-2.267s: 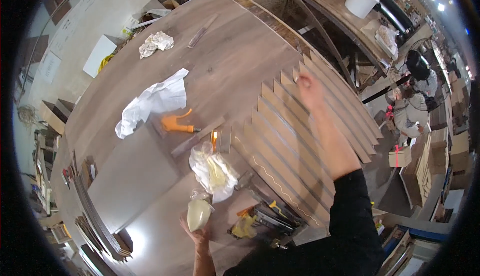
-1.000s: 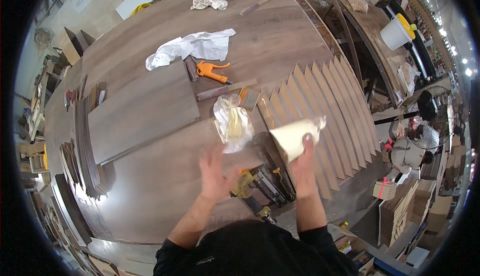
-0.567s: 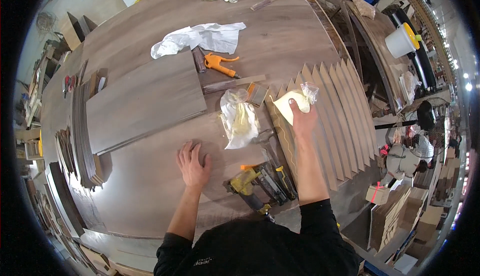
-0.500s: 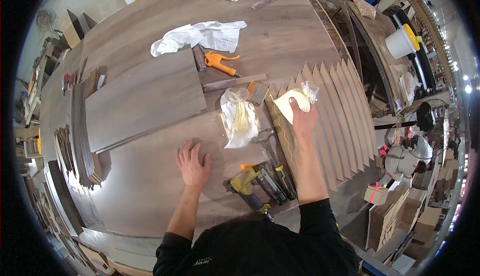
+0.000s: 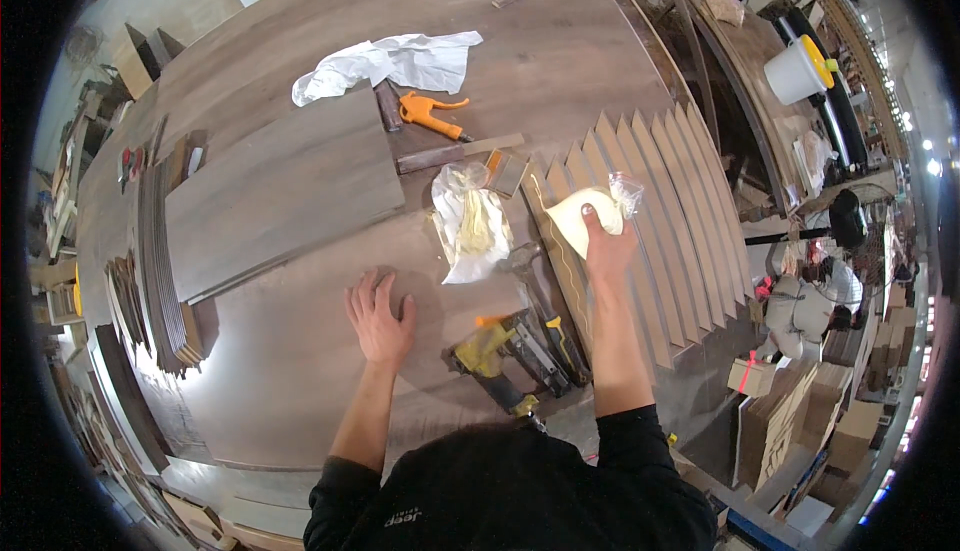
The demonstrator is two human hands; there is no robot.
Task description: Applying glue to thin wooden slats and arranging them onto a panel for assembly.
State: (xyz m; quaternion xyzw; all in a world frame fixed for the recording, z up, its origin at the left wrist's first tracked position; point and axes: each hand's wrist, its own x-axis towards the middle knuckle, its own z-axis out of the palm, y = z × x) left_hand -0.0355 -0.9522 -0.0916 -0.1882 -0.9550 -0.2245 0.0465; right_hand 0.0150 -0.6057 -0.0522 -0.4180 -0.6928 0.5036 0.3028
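Observation:
My right hand (image 5: 608, 241) is closed round a soft plastic bag of pale yellow glue (image 5: 578, 219), its clear twisted end sticking out beyond my fingers. The bag's narrow tip is over the leftmost of several brown board strips (image 5: 575, 296) set side by side on the right. Along that strip runs a thin wavy yellow glue line (image 5: 572, 281). My left hand (image 5: 382, 319) lies on the worktable (image 5: 290, 371) with its fingers spread, holding nothing. Between my arms lie a yellow and black nail gun (image 5: 490, 359) and a hammer (image 5: 553, 316).
Glue-stained white plastic (image 5: 473, 226) and a brush (image 5: 508, 173) lie beyond the tools. Farther left are a large grey-brown panel (image 5: 280, 191), an orange air blow gun (image 5: 428, 113) and a white cloth (image 5: 420, 63). Stacked strips (image 5: 160, 261) stand at the left.
The glue bag in my right hand has moved slightly toward me along the strip. My left hand stays in place on the table. The whole view has shifted a little.

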